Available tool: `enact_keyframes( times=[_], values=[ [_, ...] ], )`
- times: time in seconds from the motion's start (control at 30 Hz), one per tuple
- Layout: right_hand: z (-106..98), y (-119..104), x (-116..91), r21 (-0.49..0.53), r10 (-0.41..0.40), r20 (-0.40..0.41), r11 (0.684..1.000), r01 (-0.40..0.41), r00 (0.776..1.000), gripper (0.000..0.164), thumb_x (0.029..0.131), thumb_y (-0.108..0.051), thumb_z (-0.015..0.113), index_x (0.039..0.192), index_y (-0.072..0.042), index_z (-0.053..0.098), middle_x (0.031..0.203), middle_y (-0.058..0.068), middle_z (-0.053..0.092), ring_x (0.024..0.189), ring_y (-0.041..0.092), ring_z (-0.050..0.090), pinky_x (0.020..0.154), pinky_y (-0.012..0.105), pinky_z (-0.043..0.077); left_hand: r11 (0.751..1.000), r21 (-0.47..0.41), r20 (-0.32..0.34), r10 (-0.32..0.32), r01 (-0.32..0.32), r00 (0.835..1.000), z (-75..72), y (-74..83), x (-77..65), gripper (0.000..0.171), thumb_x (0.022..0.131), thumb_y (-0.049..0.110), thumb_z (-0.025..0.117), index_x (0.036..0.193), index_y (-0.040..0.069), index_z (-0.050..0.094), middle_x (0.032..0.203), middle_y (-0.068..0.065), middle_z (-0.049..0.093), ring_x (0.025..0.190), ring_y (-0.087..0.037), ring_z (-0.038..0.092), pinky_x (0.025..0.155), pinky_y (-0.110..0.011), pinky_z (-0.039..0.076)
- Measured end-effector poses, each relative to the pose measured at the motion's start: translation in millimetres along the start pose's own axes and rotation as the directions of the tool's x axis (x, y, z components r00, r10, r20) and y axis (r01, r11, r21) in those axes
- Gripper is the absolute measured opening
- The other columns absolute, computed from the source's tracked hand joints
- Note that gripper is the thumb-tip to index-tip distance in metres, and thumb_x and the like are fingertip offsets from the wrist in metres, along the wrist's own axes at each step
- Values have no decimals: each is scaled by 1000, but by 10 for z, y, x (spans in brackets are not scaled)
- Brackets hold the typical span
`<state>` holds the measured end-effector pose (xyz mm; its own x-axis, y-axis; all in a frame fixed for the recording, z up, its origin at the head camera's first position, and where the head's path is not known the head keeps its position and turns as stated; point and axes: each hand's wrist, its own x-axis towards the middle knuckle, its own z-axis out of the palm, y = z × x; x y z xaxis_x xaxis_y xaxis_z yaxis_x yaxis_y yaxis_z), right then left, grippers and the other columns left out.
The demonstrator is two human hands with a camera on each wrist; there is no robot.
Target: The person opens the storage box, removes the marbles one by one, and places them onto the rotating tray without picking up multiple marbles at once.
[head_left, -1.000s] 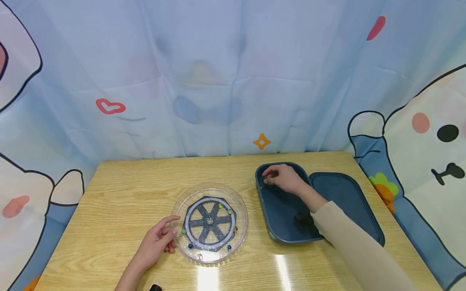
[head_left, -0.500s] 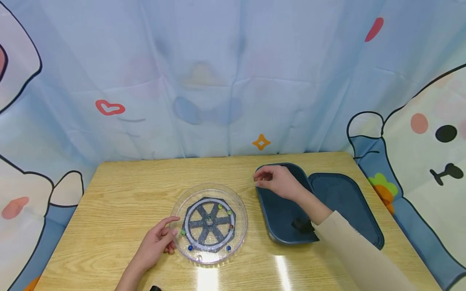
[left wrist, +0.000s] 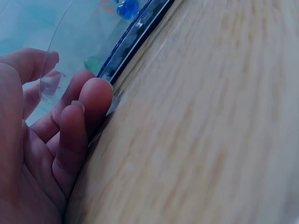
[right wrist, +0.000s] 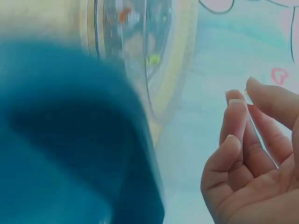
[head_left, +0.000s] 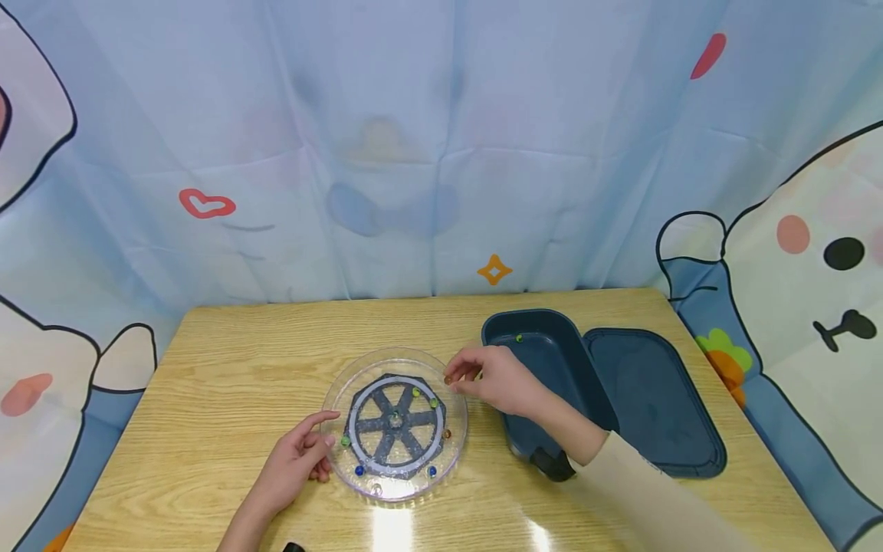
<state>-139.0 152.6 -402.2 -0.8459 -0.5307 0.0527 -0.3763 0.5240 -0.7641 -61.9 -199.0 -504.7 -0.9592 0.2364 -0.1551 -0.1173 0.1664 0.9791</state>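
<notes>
I read no writing; my right hand [head_left: 498, 381] pinches an orange marble [head_left: 448, 379] over the clear dish [head_left: 455, 399], left hand [head_left: 293, 462] relaxed against its rim, wooden table [head_left: 234, 368], cartoon curtain [head_left: 386, 146] behind.

- A small orange marble [head_left: 448, 379] is sitting pinched in fingertips just above the plate's right rim.
- The clear round plate [head_left: 338, 391] is lying flat, holding coloured marbles.

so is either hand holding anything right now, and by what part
The right hand pinches a small orange marble at its fingertips, over the clear dish's rim. The left hand holds nothing; its fingers rest against the dish's left edge.
</notes>
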Motion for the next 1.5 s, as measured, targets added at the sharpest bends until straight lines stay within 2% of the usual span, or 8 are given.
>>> enact_keyframes(
  times=[0.23, 0.43, 0.77, 0.87, 1.0, 1.2, 1.37, 1.5],
  values=[
    [224, -85, -70, 68, 7, 87, 998, -13, 996, 13, 91, -17, 75, 103, -13, 73, 88, -12, 67, 79, 9, 61, 66, 30, 53, 1000, -1, -3, 3, -3, 1000, -5, 5, -5, 44, 102, 19, 59, 144, 9, 49, 84, -19, 63, 63, -20, 62, 57, -34, 58],
    [338, -150, -121, 119, -26, 135, 993, 10, 991, 12, 91, -10, 74, 102, -11, 73, 89, -8, 67, 78, 9, 61, 67, 30, 53, 1000, 3, 1, 3, -3, 1000, -7, 4, -5, 45, 102, 19, 59, 144, 9, 49, 82, -18, 63, 62, -20, 62, 57, -34, 58],
    [431, -140, -149, 72, 10, 169, 997, -22, 986, 13, 91, -12, 75, 104, -12, 73, 88, -13, 67, 77, 6, 60, 65, 27, 53, 1000, 4, -3, 17, -17, 1000, 1, -15, 0, 44, 102, 19, 60, 144, 9, 49, 81, -17, 63, 62, -21, 62, 57, -34, 58],
    [354, -125, -161, 60, 14, 128, 998, -22, 992, 13, 92, -12, 74, 104, -14, 73, 89, -13, 67, 78, 7, 61, 64, 28, 52, 1000, 7, -5, 20, -20, 1000, 3, -18, 1, 44, 102, 19, 60, 144, 9, 50, 80, -16, 62, 61, -21, 62, 56, -34, 58],
    [154, -84, -167, 38, 29, 11, 999, -29, 1000, 11, 92, -15, 73, 103, -17, 74, 91, -12, 68, 79, 9, 61, 66, 29, 53, 1000, 5, -7, 13, -13, 1000, 0, -14, 1, 44, 102, 19, 60, 144, 9, 50, 80, -17, 62, 62, -21, 62, 57, -34, 58],
    [-202, 144, -211, 76, 122, -117, 991, -113, 986, 15, 93, -18, 73, 107, -15, 73, 98, -5, 70, 86, 15, 64, 74, 33, 56, 1000, 0, -8, 3, -3, 1000, 5, -6, -4, 45, 102, 19, 60, 144, 9, 50, 80, -17, 62, 62, -21, 62, 57, -34, 58],
    [-505, 372, -309, 116, 217, -121, 972, -203, 969, 24, 95, -23, 71, 114, -8, 71, 105, 3, 70, 95, 21, 66, 84, 41, 56, 1000, 3, -11, -3, 3, 1000, 9, -3, -5, 44, 102, 19, 60, 143, 9, 50, 80, -17, 62, 62, -21, 61, 57, -34, 58],
    [-731, 493, -361, 76, 273, -85, 961, -267, 958, 30, 97, -25, 68, 119, -4, 68, 109, 6, 68, 100, 25, 64, 88, 46, 54, 1000, -2, -8, -2, 2, 1000, 6, -7, 0, 44, 102, 19, 60, 143, 10, 50, 80, -17, 62, 63, -21, 61, 57, -34, 58]
  ],
)
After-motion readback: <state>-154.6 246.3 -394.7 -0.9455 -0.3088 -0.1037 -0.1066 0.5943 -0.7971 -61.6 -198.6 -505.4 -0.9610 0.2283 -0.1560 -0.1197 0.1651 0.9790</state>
